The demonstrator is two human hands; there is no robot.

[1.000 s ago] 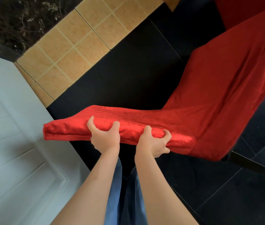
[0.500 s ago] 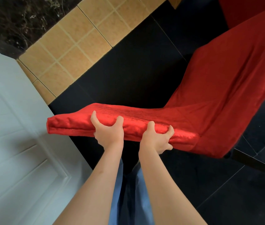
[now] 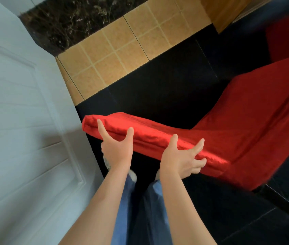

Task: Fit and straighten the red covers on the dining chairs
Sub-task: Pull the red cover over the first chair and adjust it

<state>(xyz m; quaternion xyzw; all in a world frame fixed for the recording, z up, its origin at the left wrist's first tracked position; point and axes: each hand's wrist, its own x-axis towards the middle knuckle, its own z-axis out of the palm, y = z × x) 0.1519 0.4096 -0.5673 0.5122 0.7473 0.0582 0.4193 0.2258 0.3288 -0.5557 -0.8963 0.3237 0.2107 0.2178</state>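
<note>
The red cover (image 3: 219, 138) sits over the chair, centre to 3 o'clock in the head view; its top edge runs from 9 o'clock toward 4 o'clock across your hands. Fabric looks soft, light, w/ a satin sheen, so expect it to slip and bunch; the chair back under it reads as stiff and padded.

Your left hand (image 3: 116, 147) holds the top edge near its 9 o'clock end, thumb and forefinger spread over the front, other fingers hidden behind. Your right hand (image 3: 180, 159) grips the same edge just beside it at 3 o'clock, fingers curled under.

Take hold at the seam/corners, not mid-panel. Pull evenly; uneven tension will prob. skew it.

White door (image 3: 16, 138) at 9 o'clock, tan tiles (image 3: 115, 55) at 12, dark floor (image 3: 166, 89) below.
</note>
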